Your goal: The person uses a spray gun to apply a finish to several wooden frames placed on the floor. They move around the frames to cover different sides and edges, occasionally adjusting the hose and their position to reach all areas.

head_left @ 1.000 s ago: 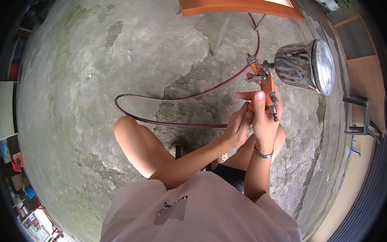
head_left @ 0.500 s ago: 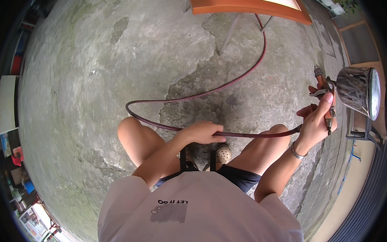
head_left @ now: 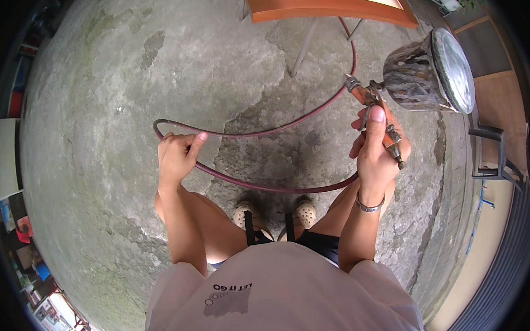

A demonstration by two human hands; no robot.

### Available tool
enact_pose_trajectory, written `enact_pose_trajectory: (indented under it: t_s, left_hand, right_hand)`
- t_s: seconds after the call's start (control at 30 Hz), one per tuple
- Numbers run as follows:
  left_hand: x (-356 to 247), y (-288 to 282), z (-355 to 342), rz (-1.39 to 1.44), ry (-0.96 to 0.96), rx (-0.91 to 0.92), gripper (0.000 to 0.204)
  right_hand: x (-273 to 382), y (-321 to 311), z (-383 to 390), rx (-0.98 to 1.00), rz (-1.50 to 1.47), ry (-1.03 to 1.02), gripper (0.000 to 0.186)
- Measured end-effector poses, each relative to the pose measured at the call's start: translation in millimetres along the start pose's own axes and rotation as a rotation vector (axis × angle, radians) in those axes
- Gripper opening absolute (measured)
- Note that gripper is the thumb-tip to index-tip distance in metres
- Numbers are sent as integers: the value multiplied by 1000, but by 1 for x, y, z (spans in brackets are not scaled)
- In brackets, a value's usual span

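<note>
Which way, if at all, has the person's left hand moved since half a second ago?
Yes: judged against the orange frame, the left hand has moved left and a little up the picture.

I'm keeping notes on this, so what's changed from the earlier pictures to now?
The left hand moved left, away from the right hand, to the hose near its left bend; its grip there is unclear. The right hand swung right, then back, still holding the spray gun. The orange frame stayed put.
</note>
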State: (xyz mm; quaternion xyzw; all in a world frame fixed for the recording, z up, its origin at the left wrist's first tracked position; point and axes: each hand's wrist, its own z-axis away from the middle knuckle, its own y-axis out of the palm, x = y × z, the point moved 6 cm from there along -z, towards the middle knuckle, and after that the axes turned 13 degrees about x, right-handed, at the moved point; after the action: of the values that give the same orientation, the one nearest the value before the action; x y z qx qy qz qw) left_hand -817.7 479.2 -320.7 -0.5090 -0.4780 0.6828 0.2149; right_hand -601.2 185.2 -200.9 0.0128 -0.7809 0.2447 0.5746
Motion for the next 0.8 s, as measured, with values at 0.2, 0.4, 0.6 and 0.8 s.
enact_pose_trajectory:
  t_s: [0.2, 0.4, 0.6, 0.8]
  left_hand:
    - [6, -8, 9, 97, 41, -51, 57]
    - [0, -7, 9, 124, 100, -78, 54]
    - [-17, 6, 5, 132, 171, -83, 48]
    - [-66, 20, 1, 168, 286, -52, 38]
  right_hand:
    - [26, 38, 10, 245, -80, -103, 24]
    - [21, 34, -13, 101, 44, -113, 24]
    - [-13, -16, -47, -96, 94, -81, 27]
    - [-47, -75, -84, -165, 210, -68, 42]
